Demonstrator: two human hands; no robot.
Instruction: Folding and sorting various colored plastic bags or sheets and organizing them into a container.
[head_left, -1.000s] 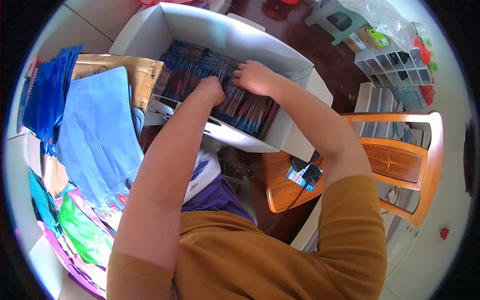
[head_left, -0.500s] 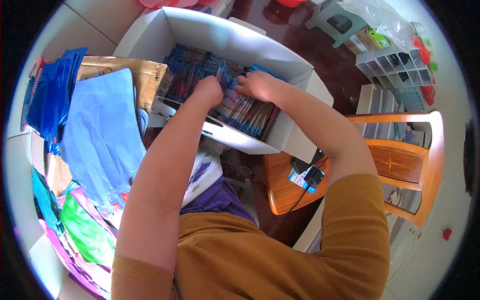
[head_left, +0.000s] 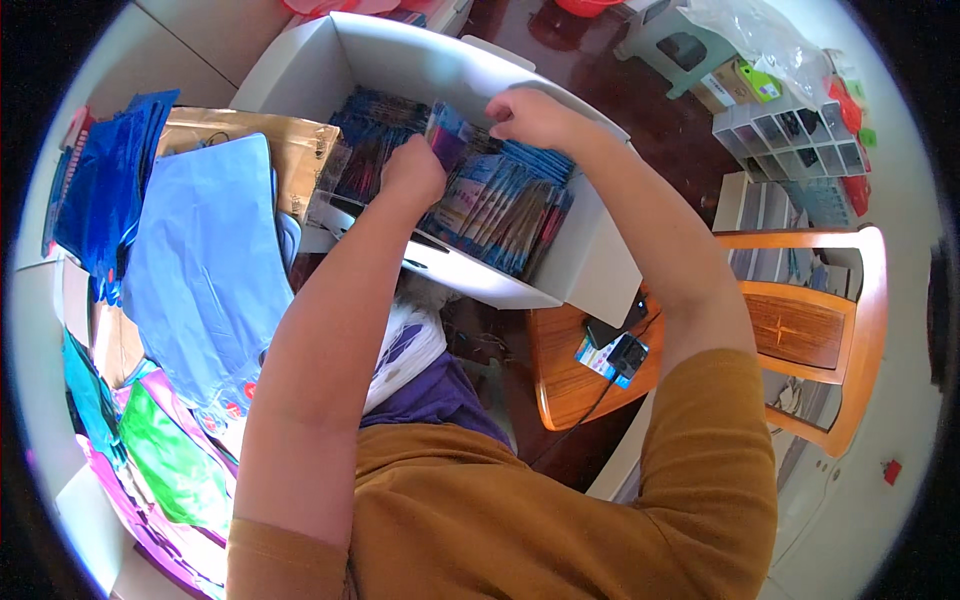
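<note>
A white box [head_left: 480, 273] stands in front of me, filled with upright rows of thin, flat packets [head_left: 500, 215] in blue, pink and white plastic. My left hand [head_left: 413, 175] is closed round a blue and purple packet [head_left: 448, 138], which sticks up above the rows near the box's middle. My right hand [head_left: 530, 118] hovers over the far side of the box, its fingers loosely curved and apart, nothing visible in them. Below it lies a stack of blue packets [head_left: 540, 160] in the far right corner. The left fingertips are partly hidden behind the hand.
Left of the box are a blue bag [head_left: 205, 260], brown cardboard [head_left: 300, 150] and a green bag [head_left: 170, 455]. To the right stands a wooden chair [head_left: 800, 330], with a black adapter [head_left: 628, 355] and cable on its seat. Farther off are a stool [head_left: 680, 45] and a compartment rack [head_left: 790, 135].
My right hand has lifted off the packets and moved up and right. My left hand has shifted slightly, and the packet in it now stands out more.
</note>
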